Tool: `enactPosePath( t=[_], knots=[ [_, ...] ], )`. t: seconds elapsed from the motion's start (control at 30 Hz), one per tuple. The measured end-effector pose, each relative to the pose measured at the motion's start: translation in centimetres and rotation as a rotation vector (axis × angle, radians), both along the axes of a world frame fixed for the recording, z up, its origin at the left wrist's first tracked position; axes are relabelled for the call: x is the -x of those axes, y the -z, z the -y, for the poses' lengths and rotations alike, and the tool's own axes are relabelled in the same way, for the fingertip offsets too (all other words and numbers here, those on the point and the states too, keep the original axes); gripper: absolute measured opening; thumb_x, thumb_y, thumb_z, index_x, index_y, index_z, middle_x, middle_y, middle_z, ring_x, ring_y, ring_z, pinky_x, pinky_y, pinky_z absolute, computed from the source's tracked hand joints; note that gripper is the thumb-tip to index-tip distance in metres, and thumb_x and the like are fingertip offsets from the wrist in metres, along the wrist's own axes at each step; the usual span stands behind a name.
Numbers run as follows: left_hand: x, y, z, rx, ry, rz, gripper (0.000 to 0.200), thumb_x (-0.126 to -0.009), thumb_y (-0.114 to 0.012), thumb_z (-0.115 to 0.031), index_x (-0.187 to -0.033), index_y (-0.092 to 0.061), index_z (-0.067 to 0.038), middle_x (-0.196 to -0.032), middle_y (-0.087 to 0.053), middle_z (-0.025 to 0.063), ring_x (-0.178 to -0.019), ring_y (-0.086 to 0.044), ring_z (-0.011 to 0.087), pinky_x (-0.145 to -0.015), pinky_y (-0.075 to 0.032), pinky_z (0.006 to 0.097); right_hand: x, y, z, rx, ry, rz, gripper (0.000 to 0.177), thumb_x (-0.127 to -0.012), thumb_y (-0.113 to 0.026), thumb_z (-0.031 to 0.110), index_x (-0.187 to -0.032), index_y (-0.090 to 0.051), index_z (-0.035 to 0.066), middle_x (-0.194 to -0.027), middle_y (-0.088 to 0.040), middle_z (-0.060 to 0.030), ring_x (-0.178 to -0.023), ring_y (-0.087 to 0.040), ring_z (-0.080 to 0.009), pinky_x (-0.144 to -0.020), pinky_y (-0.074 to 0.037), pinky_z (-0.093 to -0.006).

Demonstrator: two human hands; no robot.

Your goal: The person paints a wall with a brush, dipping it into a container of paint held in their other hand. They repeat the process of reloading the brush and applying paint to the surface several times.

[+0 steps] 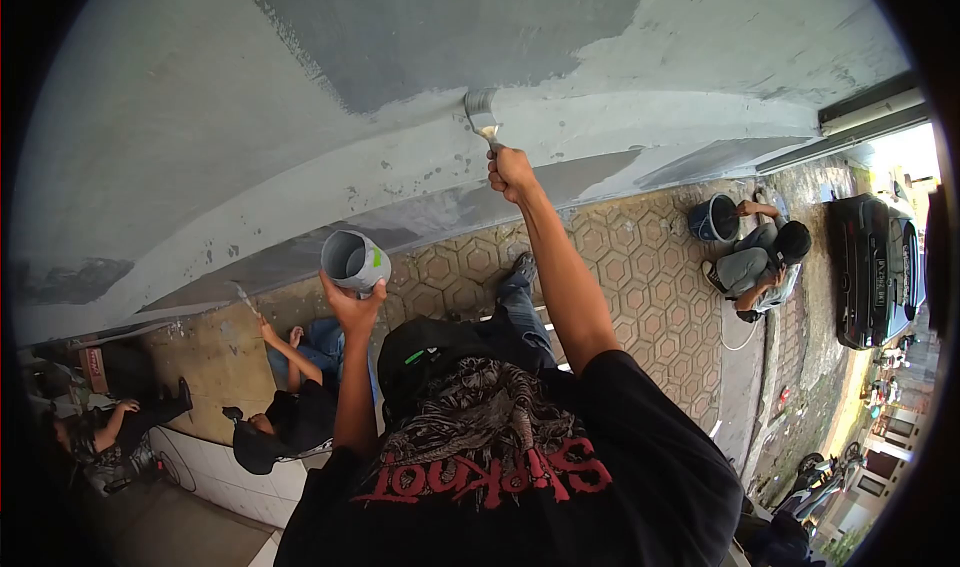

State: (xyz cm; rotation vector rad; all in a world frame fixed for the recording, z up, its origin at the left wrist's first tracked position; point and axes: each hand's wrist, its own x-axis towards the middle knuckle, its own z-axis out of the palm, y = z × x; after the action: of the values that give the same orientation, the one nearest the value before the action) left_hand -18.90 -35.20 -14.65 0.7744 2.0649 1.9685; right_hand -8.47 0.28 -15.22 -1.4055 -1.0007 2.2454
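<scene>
Two hands: both are gripping; the left hand (352, 309) is holding a cup (368, 273), the right hand (512, 174) is holding a brush (482, 113).
Left grip: thumb and fingers are spreading around the cup's lower part.
Cup: its open top is facing the camera and showing dark grey inside; a green mark is standing out on its side.
Right grip: fingers are closing tightly around the brush handle.
Brush: its bristles are touching the wall (190, 137), just beside the lower edge of a dark grey patch (450, 27).
Pale strip (630, 117): it is running along the wall under the brush, carrying dark spots.
Paving (640, 277): hexagonal blocks are covering the ground below.
Bucket (702, 227): it is standing on the right; a crouching person (752, 265) is keeping one hand near its rim.
Left side: one person (303, 412) is holding a second brush (243, 295) near the wall; another person (105, 432) is sitting farther off.
Car (862, 277): it is standing beyond the bucket, at far right.
</scene>
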Motion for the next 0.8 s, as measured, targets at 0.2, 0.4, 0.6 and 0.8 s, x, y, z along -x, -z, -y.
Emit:
enactPosePath(
  t=[0.2, 0.4, 0.6, 0.8],
  knots=[
    [0.3, 0.1, 0.4, 0.046, -0.010, 0.007, 0.092, -0.068, -0.090, -0.017, -0.140, -0.036, 0.001, -0.134, -0.049, 0.0154, -0.125, -0.054, 0.0269, -0.107, -0.045, 0.0398, 0.2, -15.3, 0.3, -0.437, 0.050, -0.348, 0.026, -0.106, -0.041, 0.020, -0.092, -0.053, 0.002, -0.057, -0.044, 0.0004, -0.041, -0.033, -0.0065, -0.037, -0.022, -0.0266],
    [0.5, 1.1, 1.3, 0.072, -0.030, 0.008, 0.092, -0.067, -0.089, -0.017, -0.139, -0.036, 0.001, -0.134, -0.049, 0.0159, -0.126, -0.054, 0.0273, -0.108, -0.044, 0.0408, 0.5, -8.6, 1.6, -0.732, 0.048, -0.139, 0.029, -0.104, -0.042, 0.020, -0.085, -0.056, 0.003, -0.059, -0.047, -0.0008, -0.045, -0.037, -0.0075, -0.040, -0.027, -0.0248],
    [0.0, 2.0, 2.5, 0.097, -0.075, 0.054, 0.096, -0.066, -0.089, -0.016, -0.142, -0.034, 0.002, -0.135, -0.048, 0.0161, -0.126, -0.053, 0.0283, -0.109, -0.044, 0.0416, 1.5, 4.3, 1.9, -0.067, 0.052, -0.027, 0.029, -0.106, -0.040, 0.026, -0.088, -0.052, 0.007, -0.060, -0.041, 0.0014, -0.041, -0.031, -0.0067, -0.037, -0.022, -0.0244],
    [1.2, 2.7, 3.0, 0.114, -0.104, 0.068, 0.101, -0.066, -0.089, -0.015, -0.146, -0.029, 0.003, -0.139, -0.045, 0.0171, -0.130, -0.051, 0.0293, -0.112, -0.043, 0.0428, -2.9, 5.9, 2.7, -0.352, 0.132, 0.157, 0.024, -0.101, -0.049, 0.022, -0.098, -0.058, 0.000, -0.061, -0.051, -0.0065, -0.044, -0.045, -0.0146, -0.040, -0.035, -0.0334]
  ],
)
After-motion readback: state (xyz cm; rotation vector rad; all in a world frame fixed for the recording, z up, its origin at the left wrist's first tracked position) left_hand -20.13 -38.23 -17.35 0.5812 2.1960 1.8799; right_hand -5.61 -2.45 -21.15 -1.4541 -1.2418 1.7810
